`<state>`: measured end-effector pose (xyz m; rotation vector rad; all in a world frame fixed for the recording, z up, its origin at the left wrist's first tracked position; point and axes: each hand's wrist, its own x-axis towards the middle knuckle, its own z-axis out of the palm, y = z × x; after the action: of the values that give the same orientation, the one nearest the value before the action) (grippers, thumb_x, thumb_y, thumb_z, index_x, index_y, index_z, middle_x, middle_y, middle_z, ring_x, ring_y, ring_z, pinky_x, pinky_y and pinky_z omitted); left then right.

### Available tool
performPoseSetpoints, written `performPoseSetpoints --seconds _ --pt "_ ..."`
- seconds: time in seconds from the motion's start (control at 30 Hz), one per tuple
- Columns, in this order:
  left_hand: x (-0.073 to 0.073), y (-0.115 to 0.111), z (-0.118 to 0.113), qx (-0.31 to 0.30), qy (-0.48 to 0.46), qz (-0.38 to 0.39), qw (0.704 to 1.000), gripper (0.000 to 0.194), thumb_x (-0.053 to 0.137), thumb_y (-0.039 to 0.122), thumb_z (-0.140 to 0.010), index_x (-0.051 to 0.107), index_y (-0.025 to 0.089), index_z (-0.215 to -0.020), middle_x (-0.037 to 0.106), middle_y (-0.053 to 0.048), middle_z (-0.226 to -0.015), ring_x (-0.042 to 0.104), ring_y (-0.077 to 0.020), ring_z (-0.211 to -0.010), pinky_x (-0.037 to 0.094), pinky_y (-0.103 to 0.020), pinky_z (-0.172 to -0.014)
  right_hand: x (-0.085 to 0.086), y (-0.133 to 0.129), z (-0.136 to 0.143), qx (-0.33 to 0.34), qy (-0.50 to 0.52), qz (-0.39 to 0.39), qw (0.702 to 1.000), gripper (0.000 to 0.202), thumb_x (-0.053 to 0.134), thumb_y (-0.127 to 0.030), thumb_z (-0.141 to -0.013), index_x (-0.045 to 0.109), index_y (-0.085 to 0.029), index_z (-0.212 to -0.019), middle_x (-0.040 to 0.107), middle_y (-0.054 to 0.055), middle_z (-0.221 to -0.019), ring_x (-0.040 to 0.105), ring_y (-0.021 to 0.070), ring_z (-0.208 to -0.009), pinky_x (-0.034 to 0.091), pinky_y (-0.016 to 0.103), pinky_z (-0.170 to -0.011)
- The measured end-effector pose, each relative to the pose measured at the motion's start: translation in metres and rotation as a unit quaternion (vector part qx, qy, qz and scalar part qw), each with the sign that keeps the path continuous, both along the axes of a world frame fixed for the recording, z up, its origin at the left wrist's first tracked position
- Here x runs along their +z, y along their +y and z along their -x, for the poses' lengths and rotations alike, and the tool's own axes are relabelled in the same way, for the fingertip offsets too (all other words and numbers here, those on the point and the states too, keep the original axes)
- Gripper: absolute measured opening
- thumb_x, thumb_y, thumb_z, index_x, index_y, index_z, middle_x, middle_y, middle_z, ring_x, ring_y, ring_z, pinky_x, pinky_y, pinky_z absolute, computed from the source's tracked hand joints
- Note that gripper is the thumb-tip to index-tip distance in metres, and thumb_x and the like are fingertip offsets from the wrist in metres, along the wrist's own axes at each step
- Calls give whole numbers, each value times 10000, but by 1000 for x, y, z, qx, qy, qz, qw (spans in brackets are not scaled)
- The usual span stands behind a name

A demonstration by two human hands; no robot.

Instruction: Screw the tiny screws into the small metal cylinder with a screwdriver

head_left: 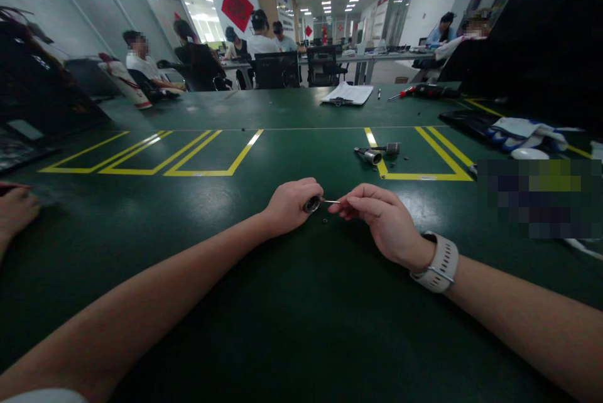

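Note:
My left hand (293, 203) is closed around a round metal part (311, 204), its hollow end facing me. A thin metal rod (331, 201) spans the gap between this part and my right hand (384, 218), whose fingers pinch the rod's other end. Just below the hands, a small dark nut (325, 221) lies on the green table (292, 327). Further back on the right, two metal cylindrical parts with stems, one at the front (371, 156) and one behind it (392, 149), lie close together near yellow tape, with several tiny pieces around them.
Yellow tape (198, 174) outlines areas on the table. Behind are a clipboard with papers (347, 94) and a red-and-black tool (431, 91). Gloves (525, 132) and a white rounded object (530, 154) lie at right. Another person's hand (17, 208) rests at the left edge. People sit beyond.

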<state>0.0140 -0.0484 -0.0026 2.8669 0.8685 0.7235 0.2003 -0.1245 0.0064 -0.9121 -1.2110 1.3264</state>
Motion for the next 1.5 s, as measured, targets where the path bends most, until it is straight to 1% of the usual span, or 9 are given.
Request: performPoseSetpoints --seconds 0.13,0.23,0.33,0.5,0.7,0.83,0.93,1.2,1.5 --pt "3 -1 -1 -10 -32 32 999 135 472 206 -821 493 169 -693 506 -4 -684 469 -115 -609 352 -234 -560 -3 6 -1 21 76 75 994 77 540 -197 -766 603 -178 -726 714 49 -784 601 157 -714 434 325 -697" --pt "4 -1 -2 -9 -33 36 999 138 473 214 -822 489 171 -692 505 -2 -682 472 -116 -612 356 -233 -562 -3 3 0 9 58 50 997 78 535 -216 -780 591 -186 -734 707 45 -794 599 163 -729 434 327 -691" --pt "3 -1 -2 6 -9 18 1000 105 481 186 -812 506 169 -712 511 -2 -687 477 -119 -614 344 -234 -553 0 -6 4 -26 -77 -56 995 102 531 -243 -809 609 -195 -763 681 44 -823 591 183 -783 432 343 -715" --pt "0 0 -2 14 33 -29 999 86 478 132 -787 530 167 -729 520 -5 -701 485 -127 -630 330 -242 -556 5 -18 9 -46 -290 -197 935 125 520 -231 -830 636 -187 -823 642 60 -850 568 199 -799 420 365 -733" --pt "2 -1 1 -16 17 2 1000 75 481 143 -798 520 167 -739 521 -4 -704 479 -118 -615 329 -233 -547 3 -4 2 0 -61 -35 998 107 546 -214 -790 623 -179 -726 685 49 -793 597 183 -769 436 353 -729" --pt "4 -1 0 -43 -17 22 999 103 475 164 -812 492 162 -710 502 0 -683 470 -109 -601 340 -225 -548 -2 5 -1 17 67 62 996 88 551 -195 -763 600 -167 -695 706 55 -760 603 162 -717 429 325 -692" --pt "4 0 -1 -43 -28 24 998 122 478 184 -817 483 160 -697 490 5 -670 461 -106 -593 339 -220 -544 -3 3 0 8 64 45 997 84 547 -206 -769 599 -171 -713 706 52 -775 600 162 -726 427 321 -689" --pt "-1 2 -1 -8 8 -9 1000 85 493 131 -792 517 156 -714 503 6 -682 467 -108 -608 321 -224 -544 5 -15 8 -39 -224 -140 964 146 530 -244 -817 656 -170 -820 658 51 -823 576 189 -766 416 351 -704" --pt "3 1 0 -55 -16 17 998 100 478 141 -805 492 153 -707 494 2 -682 464 -102 -601 339 -215 -545 -4 8 -3 25 46 40 998 102 544 -203 -777 617 -170 -714 707 53 -782 612 168 -742 436 335 -711"
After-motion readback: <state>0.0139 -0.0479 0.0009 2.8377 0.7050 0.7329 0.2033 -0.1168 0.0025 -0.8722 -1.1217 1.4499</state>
